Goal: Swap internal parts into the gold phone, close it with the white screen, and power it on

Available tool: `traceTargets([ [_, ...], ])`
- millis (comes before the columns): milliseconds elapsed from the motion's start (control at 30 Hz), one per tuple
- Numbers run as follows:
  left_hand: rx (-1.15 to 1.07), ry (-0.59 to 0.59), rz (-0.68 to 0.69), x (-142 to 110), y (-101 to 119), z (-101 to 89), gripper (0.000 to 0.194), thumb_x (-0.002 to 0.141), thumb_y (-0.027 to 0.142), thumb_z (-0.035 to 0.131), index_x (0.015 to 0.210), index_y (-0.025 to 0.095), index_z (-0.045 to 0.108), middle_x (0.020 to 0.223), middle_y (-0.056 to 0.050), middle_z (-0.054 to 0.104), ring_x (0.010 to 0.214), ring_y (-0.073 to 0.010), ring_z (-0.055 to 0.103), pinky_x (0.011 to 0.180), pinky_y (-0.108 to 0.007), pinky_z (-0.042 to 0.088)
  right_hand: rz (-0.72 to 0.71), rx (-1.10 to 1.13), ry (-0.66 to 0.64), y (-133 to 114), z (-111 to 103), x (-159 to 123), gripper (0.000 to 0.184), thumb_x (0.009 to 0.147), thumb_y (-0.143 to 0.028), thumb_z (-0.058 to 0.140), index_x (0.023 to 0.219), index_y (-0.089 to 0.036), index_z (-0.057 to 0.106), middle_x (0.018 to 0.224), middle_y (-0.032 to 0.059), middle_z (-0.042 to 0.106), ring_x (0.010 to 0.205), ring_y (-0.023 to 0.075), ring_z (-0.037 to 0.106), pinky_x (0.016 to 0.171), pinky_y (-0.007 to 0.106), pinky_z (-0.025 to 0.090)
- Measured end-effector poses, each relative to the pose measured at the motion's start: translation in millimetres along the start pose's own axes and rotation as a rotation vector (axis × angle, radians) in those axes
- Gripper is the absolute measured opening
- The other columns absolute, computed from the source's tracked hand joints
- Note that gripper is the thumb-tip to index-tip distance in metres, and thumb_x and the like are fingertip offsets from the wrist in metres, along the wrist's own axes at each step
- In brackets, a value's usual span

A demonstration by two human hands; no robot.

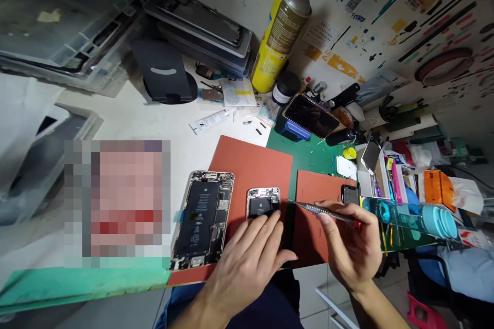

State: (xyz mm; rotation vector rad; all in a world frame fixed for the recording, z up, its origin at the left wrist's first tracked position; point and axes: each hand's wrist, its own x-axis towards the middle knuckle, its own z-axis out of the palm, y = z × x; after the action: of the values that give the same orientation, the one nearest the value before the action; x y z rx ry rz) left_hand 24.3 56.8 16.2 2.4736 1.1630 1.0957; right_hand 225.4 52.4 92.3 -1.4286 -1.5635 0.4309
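My left hand (250,252) lies with fingers stretched out flat over the lower part of a small opened phone (262,203). The phone's black battery and upper board show above the fingertips; its lower end is hidden. My right hand (349,239) is closed round a slim metal tool with a ridged grip and a thin pointed tip (316,208), perhaps a craft knife. Its tip points left, just right of the small phone and apart from it. Left of my left hand lies a larger opened phone (204,221), its long black battery exposed.
Under the phones is a red-brown mat (250,159), with a second mat (311,231) to its right. A spray can (281,31), a propped phone (312,115) and a black stand (164,72) stand behind. At right lies a clear blue bottle (409,216). A left area is pixelated.
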Motion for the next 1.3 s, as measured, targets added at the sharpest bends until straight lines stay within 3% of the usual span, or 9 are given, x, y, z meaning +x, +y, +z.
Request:
traceTargets([
  [100, 0.066, -0.092, -0.017, 5, 3, 4.1, 0.053, 0.114, 0.048, 0.044, 0.128, 0.006, 0.072, 0.139, -0.014, 0.075, 0.120, -0.0321, 0.072, 0.101, -0.047, 0.051, -0.205, -0.176, -0.100, 6, 10, 13, 0.048, 0.092, 0.004, 0.072, 0.132, -0.019, 0.060, 0.110, 0.0085, 0.080, 0.094, 0.0203, 0.082, 0.081, 0.030, 0.071],
  [233, 0.106, -0.150, -0.055, 10, 3, 4.9, 0.064, 0.114, 0.055, 0.037, 0.136, 0.004, 0.069, 0.146, -0.016, 0.071, 0.123, -0.0323, 0.070, 0.103, -0.046, 0.048, -0.302, -0.232, -0.177, 12, 23, 26, 0.041, 0.096, 0.002, 0.069, 0.130, -0.019, 0.060, 0.106, 0.0098, 0.080, 0.090, 0.0225, 0.082, 0.073, 0.034, 0.072],
  [667, 0.107, -0.179, -0.121, 10, 5, 7.3, 0.068, 0.115, 0.054, 0.030, 0.134, 0.005, 0.071, 0.144, -0.017, 0.072, 0.125, -0.0321, 0.065, 0.106, -0.045, 0.044, -0.280, -0.314, -0.258, 10, 29, 35, 0.026, 0.102, -0.006, 0.067, 0.123, -0.020, 0.060, 0.103, 0.0080, 0.081, 0.088, 0.0203, 0.082, 0.074, 0.029, 0.071],
  [867, 0.064, -0.175, -0.158, 8, 5, 10.2, 0.067, 0.114, 0.056, 0.031, 0.132, 0.008, 0.072, 0.136, -0.016, 0.076, 0.126, -0.0314, 0.063, 0.109, -0.045, 0.041, -0.281, -0.339, -0.290, 9, 30, 36, 0.030, 0.101, -0.004, 0.066, 0.125, -0.020, 0.059, 0.105, 0.0082, 0.081, 0.092, 0.0204, 0.082, 0.080, 0.031, 0.071],
  [1133, 0.062, -0.197, -0.170, 4, 7, 12.5, 0.066, 0.112, 0.058, 0.037, 0.135, 0.007, 0.071, 0.132, -0.018, 0.077, 0.129, -0.0327, 0.062, 0.112, -0.046, 0.040, -0.296, -0.366, -0.280, 5, 30, 38, 0.027, 0.101, -0.005, 0.065, 0.123, -0.020, 0.059, 0.102, 0.0082, 0.082, 0.088, 0.0220, 0.082, 0.072, 0.032, 0.071],
  [1300, 0.061, -0.193, -0.168, 3, 7, 13.1, 0.066, 0.114, 0.056, 0.032, 0.132, 0.006, 0.073, 0.131, -0.018, 0.077, 0.128, -0.0327, 0.064, 0.111, -0.047, 0.041, -0.316, -0.371, -0.281, 6, 30, 38, 0.029, 0.101, -0.004, 0.065, 0.125, -0.020, 0.060, 0.103, 0.0093, 0.081, 0.088, 0.0226, 0.082, 0.072, 0.032, 0.071],
])
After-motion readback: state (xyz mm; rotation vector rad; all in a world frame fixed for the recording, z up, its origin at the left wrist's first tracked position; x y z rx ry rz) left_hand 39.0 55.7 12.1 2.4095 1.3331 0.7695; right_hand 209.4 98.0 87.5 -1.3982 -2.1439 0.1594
